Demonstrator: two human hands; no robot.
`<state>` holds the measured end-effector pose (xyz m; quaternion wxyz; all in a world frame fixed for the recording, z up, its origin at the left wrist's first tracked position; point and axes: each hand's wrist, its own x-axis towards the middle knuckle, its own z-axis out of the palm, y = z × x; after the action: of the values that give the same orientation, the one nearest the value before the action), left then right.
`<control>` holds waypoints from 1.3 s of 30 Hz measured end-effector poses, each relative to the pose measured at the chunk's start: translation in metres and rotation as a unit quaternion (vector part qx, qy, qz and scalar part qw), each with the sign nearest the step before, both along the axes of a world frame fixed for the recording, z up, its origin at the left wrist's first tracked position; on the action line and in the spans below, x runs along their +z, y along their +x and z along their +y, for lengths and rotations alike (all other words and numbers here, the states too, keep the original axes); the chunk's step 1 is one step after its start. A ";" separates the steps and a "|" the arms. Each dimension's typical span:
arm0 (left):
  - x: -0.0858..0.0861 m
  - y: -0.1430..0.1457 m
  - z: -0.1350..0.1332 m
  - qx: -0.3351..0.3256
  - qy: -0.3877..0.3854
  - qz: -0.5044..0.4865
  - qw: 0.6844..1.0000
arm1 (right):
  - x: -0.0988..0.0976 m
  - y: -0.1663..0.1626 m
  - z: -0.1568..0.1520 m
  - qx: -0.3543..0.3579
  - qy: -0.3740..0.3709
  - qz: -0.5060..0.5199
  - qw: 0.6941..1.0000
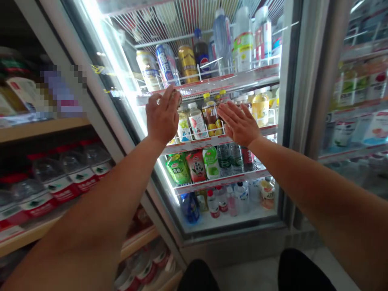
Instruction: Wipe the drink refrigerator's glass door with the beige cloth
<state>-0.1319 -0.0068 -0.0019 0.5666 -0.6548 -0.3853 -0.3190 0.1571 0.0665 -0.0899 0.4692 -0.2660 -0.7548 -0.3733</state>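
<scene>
My left hand [162,117] reaches into the open drinks fridge at the second shelf [212,141]. Its fingers are closed round a small dark, round-topped item [176,97] at the shelf's left end, and I cannot make out what it is. My right hand [238,123] is open, fingers stretched flat and together, in front of the yellow and pale bottles [209,117] on the same shelf; it holds nothing. Cans and cola bottles [188,60] stand on the shelf above.
The fridge's glass door [112,85] stands swung open to the left. Lower shelves hold green-labelled bottles [178,167] and water bottles [228,157]. Wooden shelves [42,129] on the left carry packs of bottled water. A second glass-fronted fridge [357,101] is on the right.
</scene>
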 end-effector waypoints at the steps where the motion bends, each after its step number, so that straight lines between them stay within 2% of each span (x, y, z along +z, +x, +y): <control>1: -0.007 0.002 0.001 -0.005 -0.005 0.009 1.000 | 0.000 0.000 0.000 -0.001 0.001 0.000 1.000; 4: -0.035 0.010 0.000 -0.028 -0.064 0.127 0.989 | 0.000 -0.001 -0.001 -0.003 0.003 0.003 1.000; 6: -0.041 0.012 -0.002 -0.034 -0.110 0.193 0.974 | -0.001 -0.001 -0.001 -0.003 0.004 0.006 1.000; 8: -0.031 0.009 -0.005 -0.020 -0.122 0.182 0.976 | -0.001 0.000 0.000 -0.003 0.004 0.006 1.000; 11: -0.004 0.002 -0.005 0.006 -0.067 0.064 0.996 | -0.001 0.000 0.001 -0.002 0.005 0.006 1.000; 13: 0.001 0.002 -0.004 0.006 -0.030 0.004 1.000 | -0.002 0.000 0.002 -0.002 0.012 0.006 1.000; 15: -0.011 0.006 -0.002 -0.008 -0.026 0.007 1.000 | -0.002 -0.001 0.002 -0.004 0.018 0.008 1.000; 17: -0.029 0.012 0.000 -0.030 -0.062 0.082 0.994 | -0.002 -0.001 0.001 -0.007 0.019 0.008 1.000; 19: -0.039 0.016 0.000 -0.046 -0.106 0.158 0.981 | -0.001 -0.001 0.000 -0.011 0.017 0.007 1.000; 21: -0.032 0.014 -0.001 -0.043 -0.112 0.156 0.980 | -0.001 -0.001 -0.001 -0.013 0.016 0.005 1.000; 24: -0.005 0.007 -0.001 -0.020 -0.042 0.029 0.999 | -0.001 -0.001 -0.001 -0.015 0.011 0.009 1.000; 26: 0.002 0.006 -0.001 -0.014 0.000 -0.030 0.999 | -0.001 -0.001 0.000 -0.013 0.015 0.007 1.000; 28: -0.009 0.009 0.000 -0.024 -0.001 -0.017 1.000 | -0.001 -0.001 0.000 -0.012 0.023 0.006 1.000; 31: -0.038 0.013 0.001 -0.042 -0.074 0.135 0.987 | -0.001 -0.001 -0.001 -0.012 0.019 0.010 1.000; 33: -0.044 0.011 -0.001 -0.039 -0.112 0.207 0.971 | -0.001 -0.001 -0.002 -0.010 0.008 0.012 1.000; 35: -0.035 0.004 -0.002 -0.024 -0.109 0.175 0.978 | -0.001 -0.001 -0.002 -0.005 0.001 0.012 1.000; 37: -0.021 -0.004 -0.004 -0.012 -0.077 0.076 0.994 | -0.001 -0.001 -0.002 -0.001 -0.001 0.011 1.000; 39: -0.017 -0.011 -0.007 -0.011 -0.049 0.010 0.999 | -0.001 -0.001 -0.002 0.002 -0.002 0.007 1.000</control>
<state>-0.1426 -0.0133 -0.0184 0.5338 -0.6891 -0.3876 -0.2998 0.1562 0.0646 -0.0909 0.4748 -0.2681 -0.7527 -0.3688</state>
